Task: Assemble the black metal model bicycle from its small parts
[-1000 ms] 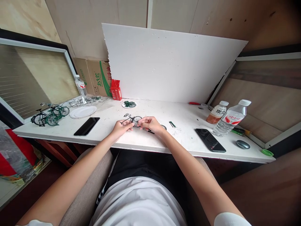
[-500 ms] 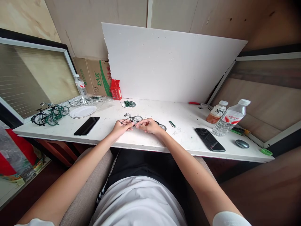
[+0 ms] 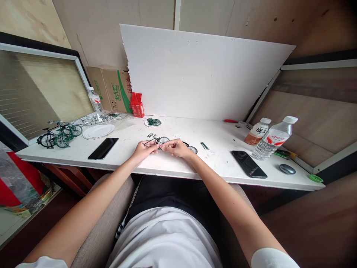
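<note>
A small dark model bicycle (image 3: pixel 163 140) is between my hands over the front part of the table, its spoked wheel and handlebar showing. My left hand (image 3: pixel 144 152) is closed around the frame end, with thumb and fingers pinching it. On the other side, my right hand (image 3: pixel 176 148) has its fingertips pressed together at the lower frame by the wheel, close to the left thumb. Whatever tiny part those right fingertips grip is too small to make out. Just past the right hand lies another dark wheel piece (image 3: pixel 193 149), partly hidden by it. Farther right is a small green strip part (image 3: pixel 204 146).
Assembled model bicycles (image 3: pixel 60 136) stand at the left, beside white plates (image 3: pixel 99 131) and a phone (image 3: pixel 103 148). A plate of green parts (image 3: pixel 153 122) lies behind my hands. At right are another phone (image 3: pixel 248 164), bottles (image 3: pixel 275 139) and a mouse (image 3: pixel 287 169).
Both hands stay at the same spot on the model bicycle, with only a slight shift of the fingertips. The camera view has moved very slightly.
</note>
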A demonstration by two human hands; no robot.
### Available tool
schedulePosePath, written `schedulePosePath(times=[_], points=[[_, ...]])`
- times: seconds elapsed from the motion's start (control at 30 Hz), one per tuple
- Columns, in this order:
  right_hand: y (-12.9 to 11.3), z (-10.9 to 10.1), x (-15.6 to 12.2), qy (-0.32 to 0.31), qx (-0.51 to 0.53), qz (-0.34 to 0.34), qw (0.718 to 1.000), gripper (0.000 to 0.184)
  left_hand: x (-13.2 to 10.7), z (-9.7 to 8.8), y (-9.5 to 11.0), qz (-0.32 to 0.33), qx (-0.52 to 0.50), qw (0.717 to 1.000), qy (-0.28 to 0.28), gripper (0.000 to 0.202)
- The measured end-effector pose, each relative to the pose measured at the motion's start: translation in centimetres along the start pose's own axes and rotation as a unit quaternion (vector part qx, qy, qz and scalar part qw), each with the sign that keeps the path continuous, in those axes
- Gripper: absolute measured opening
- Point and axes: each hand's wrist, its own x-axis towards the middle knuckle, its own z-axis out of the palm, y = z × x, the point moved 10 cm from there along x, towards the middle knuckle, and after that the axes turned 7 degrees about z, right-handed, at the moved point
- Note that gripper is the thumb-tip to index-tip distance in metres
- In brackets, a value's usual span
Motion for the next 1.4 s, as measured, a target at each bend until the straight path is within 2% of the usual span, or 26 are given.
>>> schedulePosePath(times=[0.4, 0.83, 1.4], points=[[-0.7, -0.6, -0.2, 0.039, -0.006, -0.003, 0.999, 0.048, -0.1, -0.1, -0.4, -0.011, -0.012, 1.0, 0.008, 0.04], [-0.5, 0.1, -0.1, 0.0, -0.016, -0.009, 1.0, 0.054, -0.2, -0.1, -0.2, -0.015, -0.006, 1.0, 0.008, 0.041], [-0.4, 0.1, 0.0, 0.0, -0.045, -0.016, 0.999, 0.059, -0.5, 0.2, 0.6, -0.017, -0.011, 1.0, 0.004, 0.044]])
